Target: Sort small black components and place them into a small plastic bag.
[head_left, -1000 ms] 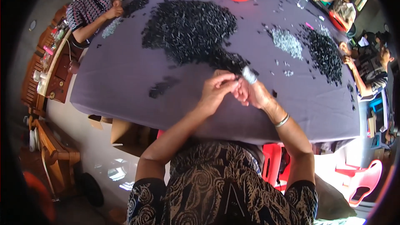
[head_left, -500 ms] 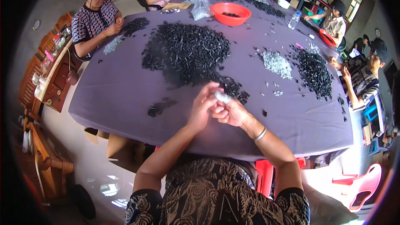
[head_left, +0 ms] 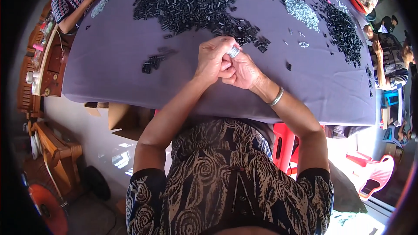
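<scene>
My left hand [head_left: 211,58] and my right hand [head_left: 244,70] meet above the near part of the cloth-covered table, fingers curled and pressed together. Whatever they pinch between them is too small or hidden to make out. A silvery wrapping [head_left: 233,52] sits at the right thumb, against the left fingers. Just beyond my hands lies a large heap of small black cylindrical pieces [head_left: 187,0], its near tail reaching close to my fingertips. A smaller cluster of black pieces [head_left: 151,64] lies to the left of my hands.
On the right are a pile of small clear pieces [head_left: 301,13] and another black heap [head_left: 344,30]. One black piece [head_left: 289,66] lies alone on the purple-grey tablecloth [head_left: 117,78]. Co-workers sit at left and right. A red plastic stool [head_left: 284,146] stands under the near edge.
The view has tipped down, so the table's far side has left the picture. My left fingers, raised and apart before, have closed in against my right hand and the silvery wrapping.
</scene>
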A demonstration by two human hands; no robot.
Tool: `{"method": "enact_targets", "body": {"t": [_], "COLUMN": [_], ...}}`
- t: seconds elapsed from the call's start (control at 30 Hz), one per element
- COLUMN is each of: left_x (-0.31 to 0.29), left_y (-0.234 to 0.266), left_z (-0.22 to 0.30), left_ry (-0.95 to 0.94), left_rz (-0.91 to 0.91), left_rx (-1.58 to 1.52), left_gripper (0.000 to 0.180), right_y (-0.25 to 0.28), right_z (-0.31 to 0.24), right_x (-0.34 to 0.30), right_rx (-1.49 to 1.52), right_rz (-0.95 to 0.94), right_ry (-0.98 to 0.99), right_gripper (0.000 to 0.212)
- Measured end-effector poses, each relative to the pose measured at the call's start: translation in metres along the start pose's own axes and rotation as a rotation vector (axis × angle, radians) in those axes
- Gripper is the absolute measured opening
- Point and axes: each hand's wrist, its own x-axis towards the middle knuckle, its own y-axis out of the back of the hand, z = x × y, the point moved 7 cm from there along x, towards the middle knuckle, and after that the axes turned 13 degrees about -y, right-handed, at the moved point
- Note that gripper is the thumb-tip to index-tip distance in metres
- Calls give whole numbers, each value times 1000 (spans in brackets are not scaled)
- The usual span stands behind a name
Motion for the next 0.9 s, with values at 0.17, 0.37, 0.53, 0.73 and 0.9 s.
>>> {"method": "enact_targets", "body": {"t": [0.17, 0.37, 0.53, 0.73, 0.9], "left_x": [-9, -7, -1, 8, 10], "left_y": [2, 7, 0, 5, 12], "left_z": [1, -2, 3, 32, 43], "left_ry": [-18, -41, -10, -152, -202], "left_rz": [66, 105, 44, -266, -357], "left_rx": [-60, -77, 27, 381, 518], "left_gripper": [15, 14, 11, 12, 6], "right_y": [-2, 0, 0, -7, 2], "right_z": [8, 6, -3, -20, -14], "right_x": [-1, 2, 0, -13, -14], "right_rx": [-4, -14, -15, -49, -199], "right_rz": [-15, -13, -52, 30, 126], "right_ry": [-7, -43, -1, 8, -45], "right_gripper": [38, 36, 37, 37, 49]}}
